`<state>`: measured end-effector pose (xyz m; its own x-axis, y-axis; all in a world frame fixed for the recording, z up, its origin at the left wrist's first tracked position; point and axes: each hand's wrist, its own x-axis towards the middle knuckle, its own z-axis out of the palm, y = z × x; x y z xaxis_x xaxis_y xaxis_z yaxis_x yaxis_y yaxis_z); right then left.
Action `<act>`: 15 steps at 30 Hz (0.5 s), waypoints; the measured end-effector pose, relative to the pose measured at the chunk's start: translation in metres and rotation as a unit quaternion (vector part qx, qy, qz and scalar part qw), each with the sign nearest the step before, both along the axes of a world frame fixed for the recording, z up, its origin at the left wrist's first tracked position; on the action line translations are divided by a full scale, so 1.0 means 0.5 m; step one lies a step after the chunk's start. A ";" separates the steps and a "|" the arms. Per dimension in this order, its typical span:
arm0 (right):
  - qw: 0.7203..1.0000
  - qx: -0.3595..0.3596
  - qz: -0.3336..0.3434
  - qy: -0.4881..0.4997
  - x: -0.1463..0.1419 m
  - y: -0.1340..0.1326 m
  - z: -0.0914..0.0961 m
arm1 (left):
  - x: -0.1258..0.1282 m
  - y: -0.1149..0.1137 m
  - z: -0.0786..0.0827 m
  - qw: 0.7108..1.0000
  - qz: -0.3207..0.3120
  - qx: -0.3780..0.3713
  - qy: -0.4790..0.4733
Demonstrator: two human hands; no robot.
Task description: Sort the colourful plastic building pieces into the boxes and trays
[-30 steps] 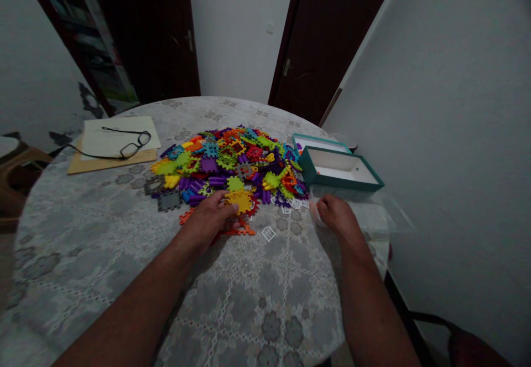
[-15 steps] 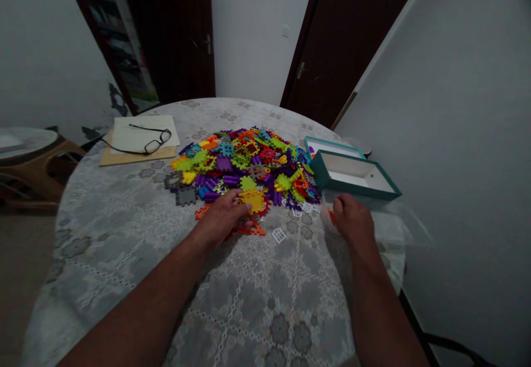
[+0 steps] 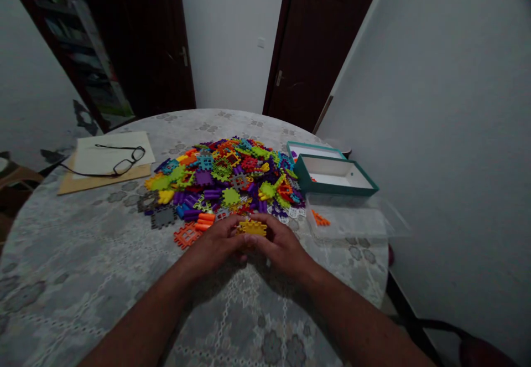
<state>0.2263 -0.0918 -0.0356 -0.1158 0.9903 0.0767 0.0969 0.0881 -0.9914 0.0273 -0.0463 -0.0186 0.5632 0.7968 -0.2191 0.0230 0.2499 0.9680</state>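
Observation:
Between both hands is a yellow building tile [image 3: 254, 228] with notched edges, held above the near side of the pile. My left hand [image 3: 224, 238] grips its left side, and my right hand [image 3: 277, 238] has fingers closed round its right side. What lies under the tile is hidden by the fingers. Just beyond the hands spreads a heap of colourful plastic building pieces [image 3: 222, 169]. Beside my left hand lie an orange window-frame piece [image 3: 187, 236] and several orange tubes [image 3: 204, 221]. A dark grey notched tile [image 3: 163, 217] rests farther left.
A green box [image 3: 340, 191] with a white inside stands at the right, a clear plastic tray [image 3: 352, 226] before it. Orange pieces [image 3: 320, 218] lie in the tray. Glasses [image 3: 124, 165] rest on papers [image 3: 87, 151] at the left. A patterned cloth [image 3: 232, 322] covers the round table.
My right hand has moved left from the clear tray to the yellow tile, leaving orange pieces in the tray. My left hand has drawn the tile nearer. The view has shifted right.

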 end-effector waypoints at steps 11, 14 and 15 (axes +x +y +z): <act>0.993 -0.087 0.013 0.082 0.026 0.012 -0.005 | -0.008 -0.001 -0.005 0.997 -0.002 -0.061 -0.052; 0.992 -0.088 0.010 0.090 0.027 0.011 -0.004 | -0.004 -0.002 0.000 0.997 0.010 -0.062 -0.053; 0.992 -0.088 0.009 0.089 0.027 0.011 -0.004 | -0.003 -0.002 0.000 0.997 0.013 -0.061 -0.050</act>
<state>0.2400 -0.0863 -0.0374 -0.1346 0.9880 -0.0759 -0.0820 -0.0875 -0.9928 0.0257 -0.0470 -0.0186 0.5662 0.7828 -0.2582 -0.0809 0.3645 0.9277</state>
